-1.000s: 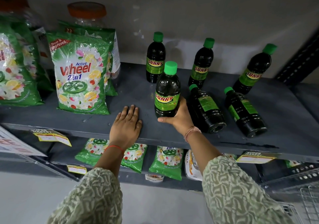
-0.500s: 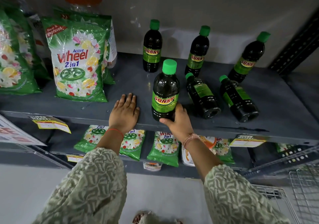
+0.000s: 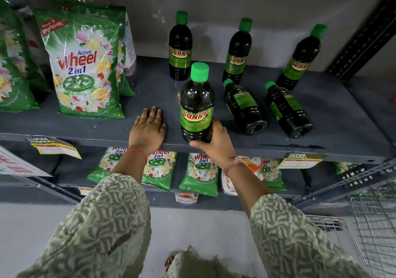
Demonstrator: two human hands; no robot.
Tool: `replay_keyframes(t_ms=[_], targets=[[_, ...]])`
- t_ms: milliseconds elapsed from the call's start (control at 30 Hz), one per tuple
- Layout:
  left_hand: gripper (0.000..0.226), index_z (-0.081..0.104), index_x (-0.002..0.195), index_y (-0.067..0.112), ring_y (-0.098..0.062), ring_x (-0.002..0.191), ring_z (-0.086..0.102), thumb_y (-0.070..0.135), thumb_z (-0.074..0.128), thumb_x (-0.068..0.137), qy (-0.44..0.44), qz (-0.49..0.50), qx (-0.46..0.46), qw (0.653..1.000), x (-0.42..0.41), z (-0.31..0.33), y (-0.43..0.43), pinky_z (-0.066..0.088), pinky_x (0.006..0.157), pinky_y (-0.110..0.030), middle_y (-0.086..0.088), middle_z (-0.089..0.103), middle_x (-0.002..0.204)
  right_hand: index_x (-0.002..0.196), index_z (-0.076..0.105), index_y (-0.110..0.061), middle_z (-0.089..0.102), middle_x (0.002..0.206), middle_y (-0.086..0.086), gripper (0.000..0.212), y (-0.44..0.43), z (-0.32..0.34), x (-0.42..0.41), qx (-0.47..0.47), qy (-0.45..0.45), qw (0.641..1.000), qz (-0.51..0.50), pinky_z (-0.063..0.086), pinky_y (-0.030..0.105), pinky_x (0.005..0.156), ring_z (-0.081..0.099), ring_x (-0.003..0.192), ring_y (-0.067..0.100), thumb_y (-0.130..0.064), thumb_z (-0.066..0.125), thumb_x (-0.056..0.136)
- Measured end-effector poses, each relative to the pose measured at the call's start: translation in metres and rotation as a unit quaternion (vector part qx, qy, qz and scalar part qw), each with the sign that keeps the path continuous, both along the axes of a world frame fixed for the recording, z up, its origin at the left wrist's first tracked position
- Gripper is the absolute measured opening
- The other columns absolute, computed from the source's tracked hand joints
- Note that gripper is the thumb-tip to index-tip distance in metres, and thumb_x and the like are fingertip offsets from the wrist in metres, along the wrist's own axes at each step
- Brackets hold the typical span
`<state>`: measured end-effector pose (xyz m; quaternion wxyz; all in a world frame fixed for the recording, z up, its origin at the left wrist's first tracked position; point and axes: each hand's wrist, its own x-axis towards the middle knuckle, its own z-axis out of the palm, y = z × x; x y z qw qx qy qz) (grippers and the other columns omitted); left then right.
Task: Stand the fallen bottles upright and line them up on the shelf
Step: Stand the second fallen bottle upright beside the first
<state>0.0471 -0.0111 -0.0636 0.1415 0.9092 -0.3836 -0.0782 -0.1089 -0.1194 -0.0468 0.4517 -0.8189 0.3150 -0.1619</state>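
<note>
A dark Sunny bottle [image 3: 197,104] with a green cap stands upright near the front edge of the grey shelf [image 3: 150,89]. My right hand [image 3: 216,143] grips its base. My left hand [image 3: 147,127] lies flat on the shelf just left of it, fingers apart. Two more bottles lie on their sides to the right, caps pointing to the back: one [image 3: 243,106] close by, one [image 3: 287,109] further right. Three bottles stand along the back: left [image 3: 180,48], middle [image 3: 236,53] and right [image 3: 300,60].
Green Wheel detergent bags [image 3: 83,67] stand at the shelf's left, with jars behind them. More small detergent packs [image 3: 201,171] lie on the lower shelf. A slotted black upright [image 3: 364,33] bounds the right side. A wire basket [image 3: 375,224] sits at lower right.
The view has dropped and come closer. My right hand keeps hold of the upright bottle's base, which sits slightly nearer the front edge. My left hand stays flat on the shelf.
</note>
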Motion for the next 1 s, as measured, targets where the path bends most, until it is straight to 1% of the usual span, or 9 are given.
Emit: replay_keyframes(t_ms=[100, 167, 233, 300, 367, 467, 633, 800, 1000], targets=[[0.051, 0.014, 0.144, 0.012, -0.026, 0.145, 0.002, 0.028, 0.025, 0.096, 0.005, -0.005, 0.004, 1.0, -0.005, 0.0, -0.003, 0.004, 0.119, -0.039, -0.005, 0.01, 0.157, 0.133, 0.035, -0.019, 0.04, 0.14, 0.011, 0.084, 0.001, 0.009, -0.016, 0.008, -0.058, 0.996, -0.064, 0.031, 0.053, 0.108, 0.032, 0.132, 0.032, -0.054, 0.066, 0.064], [0.052, 0.013, 0.144, 0.013, -0.027, 0.145, 0.001, 0.029, 0.025, 0.096, -0.003, -0.009, 0.007, 1.0, -0.008, -0.001, -0.004, 0.004, 0.119, -0.04, -0.003, 0.01, 0.157, 0.123, 0.048, -0.013, 0.043, 0.135, 0.014, 0.068, -0.018, 0.029, -0.021, -0.135, -0.076, 0.978, -0.14, 0.027, 0.051, 0.108, 0.033, 0.129, 0.033, -0.057, 0.057, 0.072], [0.051, 0.013, 0.144, 0.016, -0.029, 0.145, 0.001, 0.029, 0.025, 0.096, -0.005, -0.012, 0.009, 1.0, -0.011, -0.001, -0.006, 0.004, 0.118, -0.042, -0.002, 0.01, 0.157, 0.117, 0.051, -0.004, 0.045, 0.131, 0.02, 0.071, -0.056, 0.048, -0.015, -0.276, 0.044, 0.944, -0.174, 0.029, 0.043, 0.103, 0.036, 0.123, 0.036, -0.059, 0.058, 0.072], [0.051, 0.015, 0.144, 0.016, -0.03, 0.144, 0.003, 0.029, 0.026, 0.096, -0.019, -0.015, 0.006, 1.0, -0.014, -0.002, -0.007, 0.006, 0.118, -0.044, -0.002, 0.013, 0.157, 0.123, 0.041, -0.002, 0.046, 0.13, 0.021, 0.085, -0.089, 0.057, -0.004, -0.242, 0.221, 0.934, -0.141, 0.036, 0.042, 0.098, 0.041, 0.12, 0.038, -0.061, 0.065, 0.066], [0.05, 0.016, 0.144, 0.016, -0.03, 0.144, 0.005, 0.029, 0.026, 0.096, -0.029, -0.014, 0.005, 0.999, -0.014, -0.004, -0.007, 0.007, 0.118, -0.044, -0.002, 0.015, 0.156, 0.127, 0.033, -0.004, 0.049, 0.129, 0.019, 0.093, -0.101, 0.051, 0.002, -0.159, 0.303, 0.931, -0.123, 0.041, 0.043, 0.095, 0.046, 0.12, 0.038, -0.054, 0.073, 0.06], [0.057, 0.019, 0.143, 0.016, -0.031, 0.144, 0.008, 0.037, 0.016, 0.09, -0.04, -0.013, 0.006, 0.999, -0.013, -0.008, -0.006, 0.009, 0.117, -0.045, -0.002, 0.018, 0.156, 0.122, 0.033, -0.003, 0.052, 0.125, 0.02, 0.083, -0.099, 0.039, 0.002, -0.169, 0.216, 0.942, -0.195, 0.042, 0.046, 0.093, 0.047, 0.117, 0.038, -0.04, 0.076, 0.062], [0.065, 0.019, 0.143, 0.018, -0.03, 0.144, 0.01, 0.04, 0.012, 0.082, -0.049, -0.01, 0.012, 0.999, -0.012, -0.01, -0.007, 0.01, 0.117, -0.044, 0.0, 0.019, 0.155, 0.136, 0.02, 0.004, 0.038, 0.137, 0.023, 0.1, -0.062, 0.007, 0.003, -0.134, -0.113, 0.942, -0.288, 0.03, 0.046, 0.103, 0.036, 0.125, 0.039, -0.045, 0.074, 0.067], [0.064, 0.02, 0.143, 0.018, -0.03, 0.144, 0.011, 0.039, 0.012, 0.083, -0.061, -0.013, 0.018, 0.998, -0.012, -0.01, -0.007, 0.011, 0.116, -0.044, 0.0, 0.02, 0.155, 0.133, 0.024, 0.008, 0.038, 0.13, 0.029, 0.1, -0.058, -0.008, 0.008, -0.15, -0.112, 0.949, -0.255, 0.028, 0.046, 0.106, 0.037, 0.118, 0.044, -0.033, 0.079, 0.061], [0.064, 0.019, 0.143, 0.019, -0.029, 0.144, 0.01, 0.039, 0.011, 0.083, -0.063, -0.012, 0.025, 0.998, -0.012, -0.01, -0.007, 0.011, 0.116, -0.044, 0.001, 0.018, 0.156, 0.139, 0.022, -0.008, 0.036, 0.138, 0.019, 0.105, -0.065, -0.003, -0.002, -0.006, -0.179, 0.956, -0.23, 0.029, 0.048, 0.111, 0.035, 0.128, 0.033, -0.03, 0.073, 0.051]])
